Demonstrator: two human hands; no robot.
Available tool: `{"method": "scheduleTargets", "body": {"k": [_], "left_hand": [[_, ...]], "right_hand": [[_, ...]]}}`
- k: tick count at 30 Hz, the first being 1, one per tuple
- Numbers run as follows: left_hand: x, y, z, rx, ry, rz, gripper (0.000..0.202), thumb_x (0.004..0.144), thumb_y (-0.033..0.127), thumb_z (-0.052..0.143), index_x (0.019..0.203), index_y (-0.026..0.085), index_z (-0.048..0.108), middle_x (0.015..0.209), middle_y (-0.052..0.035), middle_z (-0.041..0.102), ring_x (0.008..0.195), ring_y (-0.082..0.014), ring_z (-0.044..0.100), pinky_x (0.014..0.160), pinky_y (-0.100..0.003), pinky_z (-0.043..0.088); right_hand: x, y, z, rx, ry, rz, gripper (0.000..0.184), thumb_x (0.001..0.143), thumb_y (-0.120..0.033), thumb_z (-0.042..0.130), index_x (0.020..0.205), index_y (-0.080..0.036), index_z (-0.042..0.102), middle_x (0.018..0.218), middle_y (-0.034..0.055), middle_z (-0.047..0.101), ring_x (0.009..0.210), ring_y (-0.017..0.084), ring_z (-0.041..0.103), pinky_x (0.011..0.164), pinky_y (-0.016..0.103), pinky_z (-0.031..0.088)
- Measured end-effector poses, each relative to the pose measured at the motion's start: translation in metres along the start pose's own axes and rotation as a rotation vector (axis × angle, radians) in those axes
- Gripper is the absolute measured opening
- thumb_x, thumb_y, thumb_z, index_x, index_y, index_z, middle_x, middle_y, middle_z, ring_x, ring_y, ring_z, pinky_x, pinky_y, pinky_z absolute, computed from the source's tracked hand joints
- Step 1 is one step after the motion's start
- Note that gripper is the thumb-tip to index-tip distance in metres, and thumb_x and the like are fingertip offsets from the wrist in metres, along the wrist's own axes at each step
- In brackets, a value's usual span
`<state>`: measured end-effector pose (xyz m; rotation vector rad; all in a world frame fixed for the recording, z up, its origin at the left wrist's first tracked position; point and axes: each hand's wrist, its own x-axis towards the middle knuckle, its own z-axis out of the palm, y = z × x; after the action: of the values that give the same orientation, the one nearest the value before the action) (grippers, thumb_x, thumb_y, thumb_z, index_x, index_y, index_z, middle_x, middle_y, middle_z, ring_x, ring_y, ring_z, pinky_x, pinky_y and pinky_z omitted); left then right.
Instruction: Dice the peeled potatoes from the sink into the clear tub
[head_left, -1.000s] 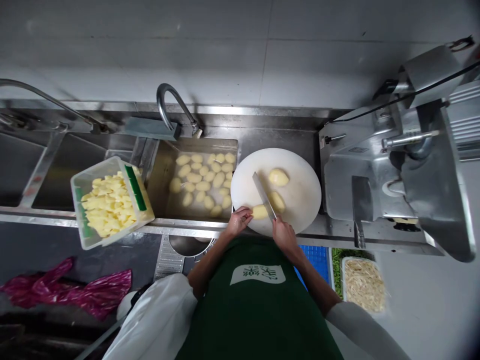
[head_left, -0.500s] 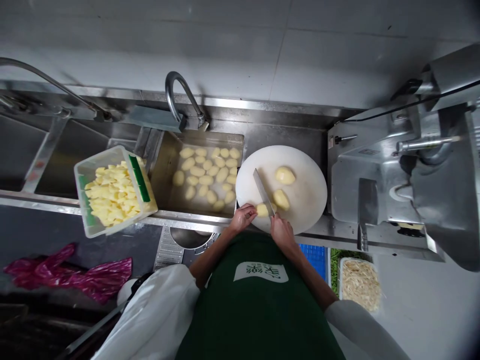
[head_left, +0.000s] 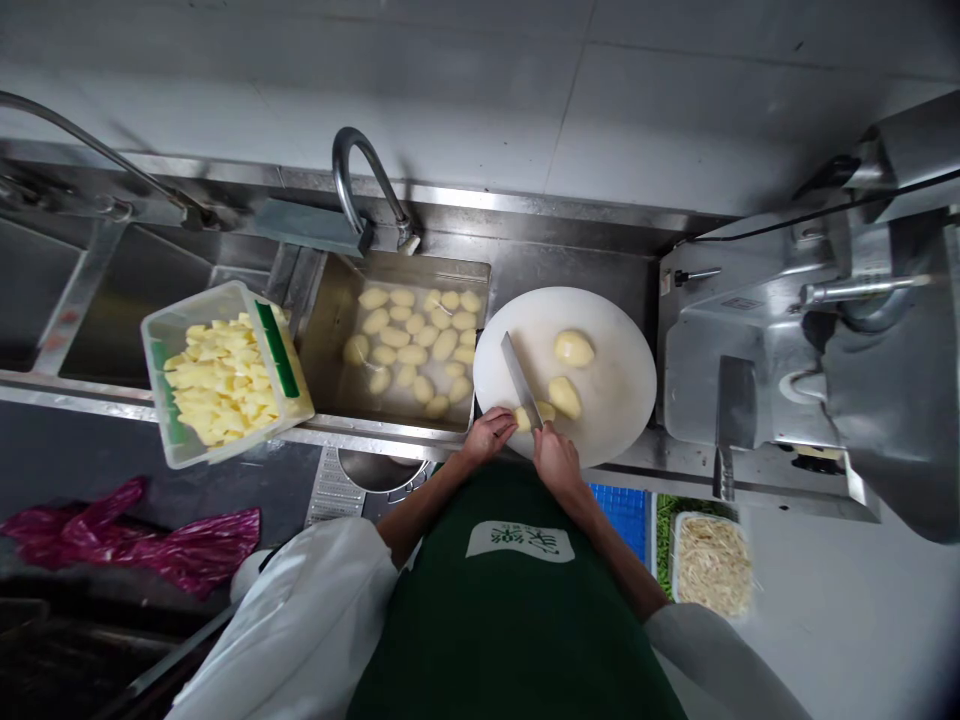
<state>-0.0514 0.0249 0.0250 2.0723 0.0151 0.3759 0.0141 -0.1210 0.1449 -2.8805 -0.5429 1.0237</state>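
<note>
I am viewing a kitchen, apparently commercial. Indicators: adjoining metal sinks (head_left: 142, 300) at left, bulk peeled potatoes (head_left: 412, 355) near center, slicer-type machine (head_left: 780, 330) at far right.

The cutting board (head_left: 619, 390) is smooth, matt white plastic, and the knife (head_left: 520, 375) over it has a bare metal blade with a dull sheen. On the board, the whole potatoes (head_left: 574, 348) look smooth and faintly glossy. Left of the board, the sink (head_left: 321, 350) is worn, stained metal; past it sits a translucent plastic tub (head_left: 279, 418). Right of the board, the machine (head_left: 705, 400) is grey metal — softly reflective. Nearer the wearer than the board, the apron (head_left: 517, 640) is matt green cloth.
</note>
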Motion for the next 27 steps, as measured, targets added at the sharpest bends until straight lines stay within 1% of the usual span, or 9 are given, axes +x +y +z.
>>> {"method": "scheduleTargets", "body": {"k": [5, 12, 14, 16, 18, 19, 21, 25, 27], "left_hand": [[-0.005, 0.004, -0.001, 0.061, 0.066, 0.019, 0.02, 0.098, 0.029, 0.054, 0.093, 0.017, 0.07, 0.097, -0.0091, 0.068, 0.094, -0.0175, 0.066, 0.086, -0.035, 0.059], [-0.003, 0.009, 0.003, 0.03, -0.015, 0.076, 0.027, 0.101, 0.032, 0.049, 0.095, 0.015, 0.07, 0.096, -0.0103, 0.068, 0.092, -0.0174, 0.066, 0.083, -0.034, 0.059], [0.003, 0.025, -0.01, 0.025, 0.051, 0.062, 0.026, 0.1, 0.032, 0.05, 0.094, 0.016, 0.07, 0.095, -0.0091, 0.067, 0.089, -0.0167, 0.066, 0.082, -0.033, 0.059], [0.017, 0.048, -0.029, 0.023, 0.2, 0.034, 0.02, 0.099, 0.029, 0.054, 0.097, 0.017, 0.069, 0.098, -0.0085, 0.067, 0.091, -0.0169, 0.065, 0.084, -0.033, 0.058], [0.042, 0.075, -0.046, 0.042, 0.341, 0.027, 0.014, 0.097, 0.025, 0.057, 0.101, 0.018, 0.068, 0.103, -0.0084, 0.065, 0.097, -0.0181, 0.064, 0.088, -0.034, 0.055], [0.059, 0.086, -0.051, 0.051, 0.357, 0.045, 0.013, 0.097, 0.023, 0.057, 0.103, 0.018, 0.067, 0.105, -0.0083, 0.064, 0.099, -0.0185, 0.063, 0.09, -0.035, 0.054], [0.094, 0.102, -0.048, 0.062, 0.199, 0.11, 0.015, 0.097, 0.02, 0.055, 0.106, 0.018, 0.066, 0.109, -0.0081, 0.063, 0.103, -0.0182, 0.062, 0.092, -0.033, 0.052], [0.145, 0.098, 0.003, 0.252, -0.551, 0.285, 0.027, 0.089, 0.005, 0.053, 0.109, 0.018, 0.067, 0.112, -0.0089, 0.065, 0.105, -0.0195, 0.061, 0.09, -0.03, 0.051], [0.154, 0.083, 0.033, 0.437, -0.804, 0.297, 0.036, 0.083, -0.001, 0.055, 0.11, 0.018, 0.068, 0.116, -0.0098, 0.065, 0.111, -0.0229, 0.06, 0.094, -0.034, 0.048]], "right_hand": [[-0.011, -0.002, -0.003, 0.02, 0.044, -0.018, 0.036, 0.105, -0.027, 0.025, 0.117, -0.012, 0.055, 0.095, 0.0148, 0.072, 0.088, 0.023, 0.07, 0.074, 0.028, 0.044], [0.0, -0.008, -0.002, 0.009, 0.014, -0.038, 0.033, 0.104, -0.027, 0.03, 0.114, -0.013, 0.057, 0.098, 0.013, 0.073, 0.092, 0.023, 0.07, 0.075, 0.027, 0.044], [-0.004, -0.004, -0.01, 0.022, 0.059, -0.054, 0.034, 0.105, -0.029, 0.029, 0.115, -0.013, 0.057, 0.095, 0.0122, 0.073, 0.089, 0.022, 0.07, 0.074, 0.027, 0.044], [-0.009, 0.0, -0.017, 0.038, 0.095, -0.074, 0.034, 0.105, -0.03, 0.028, 0.115, -0.013, 0.057, 0.092, 0.0119, 0.073, 0.087, 0.023, 0.07, 0.073, 0.028, 0.043], [-0.013, 0.003, -0.019, 0.049, 0.086, -0.119, 0.034, 0.104, -0.031, 0.029, 0.115, -0.013, 0.057, 0.091, 0.012, 0.072, 0.086, 0.023, 0.07, 0.073, 0.028, 0.044], [-0.014, 0.005, -0.017, 0.051, 0.062, -0.147, 0.034, 0.104, -0.031, 0.03, 0.115, -0.013, 0.058, 0.092, 0.0123, 0.072, 0.087, 0.024, 0.07, 0.074, 0.029, 0.044], [-0.012, 0.007, -0.01, 0.052, -0.002, -0.203, 0.035, 0.104, -0.031, 0.032, 0.117, -0.013, 0.059, 0.095, 0.0134, 0.073, 0.09, 0.025, 0.07, 0.078, 0.029, 0.044], [-0.002, 0.011, 0.01, 0.048, -0.073, -0.268, 0.037, 0.103, -0.027, 0.031, 0.124, -0.012, 0.057, 0.105, 0.0162, 0.072, 0.098, 0.026, 0.069, 0.083, 0.031, 0.045], [0.002, 0.013, 0.016, 0.047, -0.065, -0.272, 0.037, 0.103, -0.026, 0.031, 0.126, -0.011, 0.056, 0.108, 0.0173, 0.071, 0.1, 0.027, 0.068, 0.084, 0.032, 0.046]]}}
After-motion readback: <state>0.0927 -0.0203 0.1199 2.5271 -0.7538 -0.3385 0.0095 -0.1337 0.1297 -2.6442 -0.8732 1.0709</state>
